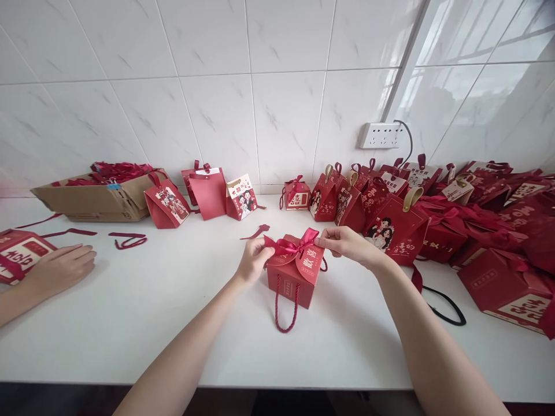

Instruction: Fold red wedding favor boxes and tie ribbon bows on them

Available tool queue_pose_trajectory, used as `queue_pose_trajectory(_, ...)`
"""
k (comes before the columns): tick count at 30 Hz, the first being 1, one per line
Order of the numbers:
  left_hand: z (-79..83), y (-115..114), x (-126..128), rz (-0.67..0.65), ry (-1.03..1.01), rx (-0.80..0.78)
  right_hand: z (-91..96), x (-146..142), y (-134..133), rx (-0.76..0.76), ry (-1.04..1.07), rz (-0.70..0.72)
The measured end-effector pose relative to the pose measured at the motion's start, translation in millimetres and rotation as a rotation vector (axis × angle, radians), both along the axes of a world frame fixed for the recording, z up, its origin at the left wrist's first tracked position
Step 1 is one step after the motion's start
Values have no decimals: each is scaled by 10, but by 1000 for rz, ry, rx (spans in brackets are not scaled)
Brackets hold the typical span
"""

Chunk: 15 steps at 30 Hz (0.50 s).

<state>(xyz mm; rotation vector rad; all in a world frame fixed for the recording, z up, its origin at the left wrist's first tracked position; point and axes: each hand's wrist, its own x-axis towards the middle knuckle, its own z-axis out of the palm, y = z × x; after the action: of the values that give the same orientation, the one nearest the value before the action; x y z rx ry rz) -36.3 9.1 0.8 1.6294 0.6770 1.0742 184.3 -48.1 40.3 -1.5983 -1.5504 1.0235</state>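
A red gift box [291, 283] with gold lettering stands on the white table in front of me. Its twisted red cord handle [287, 328] hangs down the near side. On its top a shiny red ribbon [297, 246] is tied in a bow. My left hand [252, 259] pinches the bow's left end between thumb and fingers. At the bow's right side, my right hand [342, 242] is closed on the ribbon near its loop. Both hands rest close to the box's top edges.
A cardboard box [104, 202] of red ribbons stands back left. Many red gift boxes [396, 228] crowd the right. Another person's hand [63, 268] lies by a box at far left. Ribbon scraps [130, 241] and a black loop [451, 315] lie on the table [182, 329].
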Motion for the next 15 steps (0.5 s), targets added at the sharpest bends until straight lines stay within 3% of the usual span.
queue_pose_trajectory(6,10,-15,-17,-104,25,-2,69,42,-91,20,78,103)
queue_pose_trajectory(11,27,-27,1,-48,18,25,124,36,-147,-39,71,293)
queue_pose_trajectory(15,28,-47,13,-36,56,62,110,45,-127,-19,83,310)
